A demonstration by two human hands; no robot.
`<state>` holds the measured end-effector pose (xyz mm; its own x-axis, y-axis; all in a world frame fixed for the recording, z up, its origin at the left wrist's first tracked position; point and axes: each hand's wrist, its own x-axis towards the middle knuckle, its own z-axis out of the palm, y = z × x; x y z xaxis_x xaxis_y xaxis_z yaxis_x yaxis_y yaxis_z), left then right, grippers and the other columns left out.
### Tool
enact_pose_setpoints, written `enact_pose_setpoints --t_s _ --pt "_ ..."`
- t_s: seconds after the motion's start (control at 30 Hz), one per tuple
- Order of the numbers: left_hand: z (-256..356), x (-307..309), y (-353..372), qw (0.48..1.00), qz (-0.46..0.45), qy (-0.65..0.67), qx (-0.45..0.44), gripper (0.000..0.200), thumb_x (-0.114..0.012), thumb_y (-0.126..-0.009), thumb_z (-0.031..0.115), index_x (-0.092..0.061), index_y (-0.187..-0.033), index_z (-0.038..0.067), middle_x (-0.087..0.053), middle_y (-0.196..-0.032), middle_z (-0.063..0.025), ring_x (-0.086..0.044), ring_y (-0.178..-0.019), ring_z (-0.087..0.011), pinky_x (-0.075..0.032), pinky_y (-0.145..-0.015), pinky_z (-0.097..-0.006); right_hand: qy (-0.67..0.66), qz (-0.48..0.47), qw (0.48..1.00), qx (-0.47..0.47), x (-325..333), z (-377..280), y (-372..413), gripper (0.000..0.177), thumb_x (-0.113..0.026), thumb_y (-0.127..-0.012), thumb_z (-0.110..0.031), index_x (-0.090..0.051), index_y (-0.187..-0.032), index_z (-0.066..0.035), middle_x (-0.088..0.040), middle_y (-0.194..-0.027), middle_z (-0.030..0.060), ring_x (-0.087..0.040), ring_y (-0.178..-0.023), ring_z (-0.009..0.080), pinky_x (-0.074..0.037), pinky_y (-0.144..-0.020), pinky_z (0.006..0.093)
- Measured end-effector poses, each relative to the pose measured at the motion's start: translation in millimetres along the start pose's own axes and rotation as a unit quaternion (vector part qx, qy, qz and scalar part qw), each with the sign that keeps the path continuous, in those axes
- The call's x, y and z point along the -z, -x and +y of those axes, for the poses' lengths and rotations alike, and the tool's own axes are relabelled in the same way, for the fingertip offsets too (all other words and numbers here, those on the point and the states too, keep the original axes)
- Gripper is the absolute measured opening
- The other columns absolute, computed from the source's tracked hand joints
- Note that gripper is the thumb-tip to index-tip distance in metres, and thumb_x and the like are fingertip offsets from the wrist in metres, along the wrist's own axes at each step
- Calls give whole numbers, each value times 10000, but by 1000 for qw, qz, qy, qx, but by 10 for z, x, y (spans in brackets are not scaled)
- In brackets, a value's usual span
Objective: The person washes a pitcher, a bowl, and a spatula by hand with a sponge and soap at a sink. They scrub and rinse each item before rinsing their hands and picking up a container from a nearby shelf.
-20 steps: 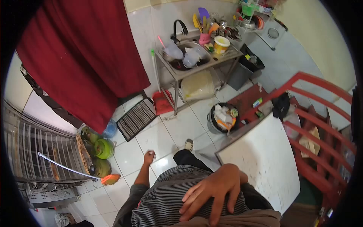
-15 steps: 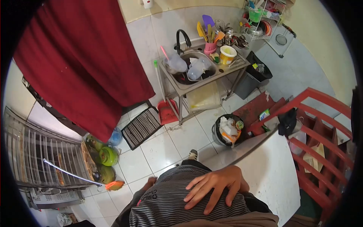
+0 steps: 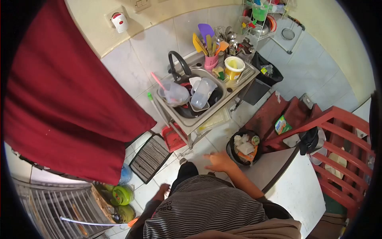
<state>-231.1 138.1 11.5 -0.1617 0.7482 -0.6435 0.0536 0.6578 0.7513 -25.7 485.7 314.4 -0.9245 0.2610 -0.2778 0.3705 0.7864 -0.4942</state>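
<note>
My right hand (image 3: 219, 161) is in front of the striped shirt (image 3: 207, 203), over the floor and left of the black bin (image 3: 243, 147). It looks empty, its fingers loosely apart and a little blurred. Lower on the left hangs my left hand (image 3: 162, 191) beside my leg, small in view, fingers loose and nothing seen in them. Ahead stands a metal sink (image 3: 189, 119) holding a clear plastic jug (image 3: 175, 92) and a plastic container (image 3: 203, 92). Neither hand touches these.
A red curtain (image 3: 67, 99) hangs at left above green gas cylinders (image 3: 122, 195). A floor mat (image 3: 150, 158) and red dustpan (image 3: 174, 137) lie ahead. At right are a white tabletop (image 3: 298, 187) and red stair railing (image 3: 342, 139). A yellow-white tub (image 3: 234, 67) stands beside the sink.
My right hand has left the shirt and swung forward over the floor. My left hand shows more at my side. The view has shifted, and the sink appears larger and closer.
</note>
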Motion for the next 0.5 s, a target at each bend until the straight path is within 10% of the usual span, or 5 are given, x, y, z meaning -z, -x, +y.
enact_pose_setpoints --t_s 0.07,0.13,0.2,0.3,0.5 --pt "159 315 -599 966 202 98 125 330 -482 -822 320 -608 -896 25 -612 -679 -94 -596 -568 -191 -463 -454 -342 -115 -72 990 -25 16 300 -148 500 -605 -786 -327 -484 -1205 -83 -630 -915 144 -602 -866 242 -446 -765 320" --pt "523 780 -1025 941 302 -98 -115 306 -426 -867 290 -572 -732 57 -575 -658 -65 -536 -516 -197 -416 -476 -318 -252 -127 959 -35 216 550 -395 495 -607 -786 -324 -491 -1195 -72 -635 -854 136 -604 -833 225 -452 -749 331" --pt "1097 1046 -1230 919 304 243 -57 177 -491 -835 163 -574 -790 13 -560 -630 -59 -539 -594 -133 -411 -513 -257 -213 -34 976 18 300 1172 -796 469 -600 -798 -290 -490 -1192 -61 -636 -799 102 -603 -747 191 -465 -688 319" --pt "1730 1204 -1245 914 307 249 -87 147 -483 -833 137 -559 -808 13 -548 -614 -51 -536 -572 -139 -426 -510 -272 -356 201 912 36 1122 1622 -1386 430 -590 -792 -182 -487 -1193 -66 -608 -724 63 -552 -600 142 -454 -614 277" --pt "869 1180 -1327 951 284 -105 -57 239 -510 -807 226 -567 -871 3 -619 -770 -149 -607 -584 -244 -458 -477 -342 -229 387 893 -3 2608 2370 -2748 486 -553 -800 -134 -407 -1262 -97 -546 -569 64 -543 -458 150 -454 -499 314"
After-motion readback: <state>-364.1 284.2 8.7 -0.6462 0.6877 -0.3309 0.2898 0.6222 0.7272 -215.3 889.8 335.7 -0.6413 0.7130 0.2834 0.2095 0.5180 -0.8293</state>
